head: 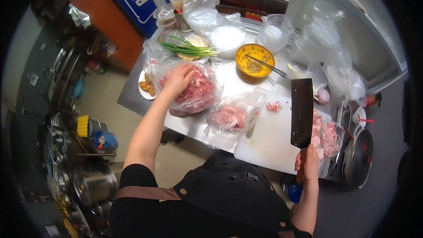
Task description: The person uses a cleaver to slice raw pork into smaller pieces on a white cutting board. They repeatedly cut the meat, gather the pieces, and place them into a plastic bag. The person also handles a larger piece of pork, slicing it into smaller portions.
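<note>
My right hand [307, 165] grips the wooden handle of a dark-bladed Chinese cleaver [301, 114]. Its broad blade is raised above the right part of a white cutting board [267, 142]. At the left, my left hand [181, 77] rests on raw minced meat [200, 87] in an open clear plastic bag; whether its fingers hold any meat cannot be told. Between that bag and the board lies a second plastic bag of raw meat [229, 117]. A small clump of chopped meat [273, 106] sits on the board. Raw meat pieces [328, 138] lie right of the cleaver, partly hidden.
A yellow patterned bowl [240, 56] with chopsticks stands behind the board. Scallions [188, 48] lie behind the mince, with a plate of fried food [145, 87] to its left. At right are a red onion [322, 96] and a wok [360, 157]. Bagged plastic containers [228, 38] line the back.
</note>
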The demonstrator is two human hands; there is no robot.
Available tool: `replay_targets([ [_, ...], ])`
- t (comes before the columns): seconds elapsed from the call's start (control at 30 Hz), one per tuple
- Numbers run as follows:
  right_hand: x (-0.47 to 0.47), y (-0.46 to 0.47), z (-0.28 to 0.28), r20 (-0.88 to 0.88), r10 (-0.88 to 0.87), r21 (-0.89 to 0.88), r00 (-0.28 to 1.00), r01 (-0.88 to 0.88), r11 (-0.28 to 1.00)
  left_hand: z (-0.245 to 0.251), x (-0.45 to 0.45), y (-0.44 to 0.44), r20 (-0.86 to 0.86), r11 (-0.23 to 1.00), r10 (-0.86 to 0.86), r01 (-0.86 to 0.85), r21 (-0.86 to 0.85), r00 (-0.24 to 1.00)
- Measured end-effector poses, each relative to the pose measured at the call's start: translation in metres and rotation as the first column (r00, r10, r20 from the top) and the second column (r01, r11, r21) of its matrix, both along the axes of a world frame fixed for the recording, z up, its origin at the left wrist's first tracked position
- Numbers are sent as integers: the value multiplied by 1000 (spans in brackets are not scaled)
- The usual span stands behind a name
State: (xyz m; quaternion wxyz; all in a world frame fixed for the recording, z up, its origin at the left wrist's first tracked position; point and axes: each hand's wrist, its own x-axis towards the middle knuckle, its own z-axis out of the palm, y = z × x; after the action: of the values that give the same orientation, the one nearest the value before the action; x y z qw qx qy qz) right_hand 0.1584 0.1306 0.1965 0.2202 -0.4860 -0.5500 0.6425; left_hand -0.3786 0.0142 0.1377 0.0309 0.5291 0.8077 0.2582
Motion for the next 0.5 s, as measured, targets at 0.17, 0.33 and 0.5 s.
replay_targets([
  [0.17,69,4,-42,11,-3,-128,1000,4,992,27,29,8,-371,963,71,33,268,926],
  [0.33,106,14,-72,40,37,-199,999,-28,980,31,42,20,-426,946,103,43,320,899],
  [0.5,126,27,-82,79,125,-191,989,-108,976,27,42,12,-581,957,287,-199,211,762],
])
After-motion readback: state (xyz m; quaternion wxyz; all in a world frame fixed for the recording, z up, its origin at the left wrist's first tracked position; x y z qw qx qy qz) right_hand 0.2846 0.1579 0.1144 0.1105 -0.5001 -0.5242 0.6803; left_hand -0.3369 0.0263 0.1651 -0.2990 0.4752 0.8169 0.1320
